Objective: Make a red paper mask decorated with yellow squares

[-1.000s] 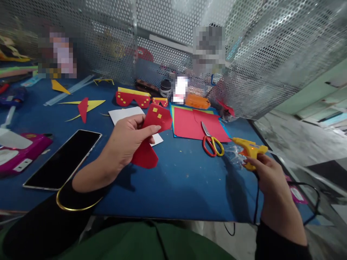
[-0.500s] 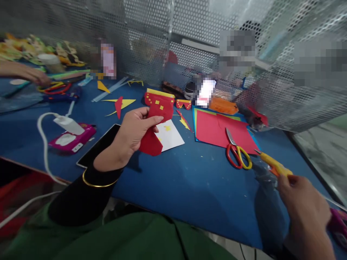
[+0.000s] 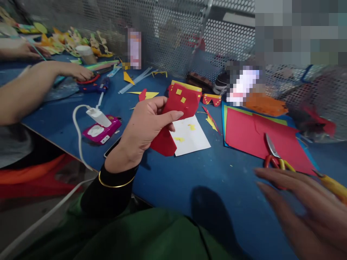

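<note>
My left hand (image 3: pixel 146 126) pinches a red paper piece (image 3: pixel 184 103) with small yellow squares on it, held above the blue table (image 3: pixel 173 180). Under and behind it lies a white sheet (image 3: pixel 193 139) with yellow scraps. My right hand (image 3: pixel 300 206), slightly blurred, is at the lower right with its fingers apart and nothing between them. Just beyond its fingers are scissors (image 3: pixel 273 151) with red and yellow handles, partly hidden by the hand, and a yellow glue gun (image 3: pixel 330 186) on the table at the right edge.
Red, green and blue sheets (image 3: pixel 238 126) are stacked at the right. A magenta socket block (image 3: pixel 104 131) with a white cable sits at left. Another person's arm (image 3: pixel 35 83) reaches in from the left. A metal mesh screen (image 3: pixel 173 39) stands behind.
My right hand has let go of the yellow glue gun and moved left, its fingers now apart. The camera view has turned right to left, showing more of the other person's arms.
</note>
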Tool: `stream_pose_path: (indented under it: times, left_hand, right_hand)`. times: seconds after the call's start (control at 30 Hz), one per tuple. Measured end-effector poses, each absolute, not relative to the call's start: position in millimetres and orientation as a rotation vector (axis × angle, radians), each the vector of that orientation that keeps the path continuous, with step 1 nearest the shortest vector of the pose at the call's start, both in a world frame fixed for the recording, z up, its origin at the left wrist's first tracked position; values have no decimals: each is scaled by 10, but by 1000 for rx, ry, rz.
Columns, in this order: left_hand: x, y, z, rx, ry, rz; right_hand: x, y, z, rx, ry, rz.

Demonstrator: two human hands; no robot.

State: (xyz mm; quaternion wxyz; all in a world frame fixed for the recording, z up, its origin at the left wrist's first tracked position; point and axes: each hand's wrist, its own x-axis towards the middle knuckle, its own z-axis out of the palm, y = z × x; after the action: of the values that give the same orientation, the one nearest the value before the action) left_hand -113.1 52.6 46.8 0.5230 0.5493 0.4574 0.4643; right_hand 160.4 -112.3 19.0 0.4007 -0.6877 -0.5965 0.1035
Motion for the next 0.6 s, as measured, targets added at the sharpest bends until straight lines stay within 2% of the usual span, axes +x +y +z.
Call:
stream_pose_path:
  times: [0.1,0.27,0.6]
  left_hand:
    - [-1137,568,395,1304,1062,1143]
    - [-1118,622,301,1291,1029,1198]
    - [-1086,536,338,1321,1067,1129]
  right_hand:
    - [1090,-471,71,-1524,-1830,396]
    - [812,274,-336,-1663,-1750,625]
    - [704,401,-581,-1748,-1738,652]
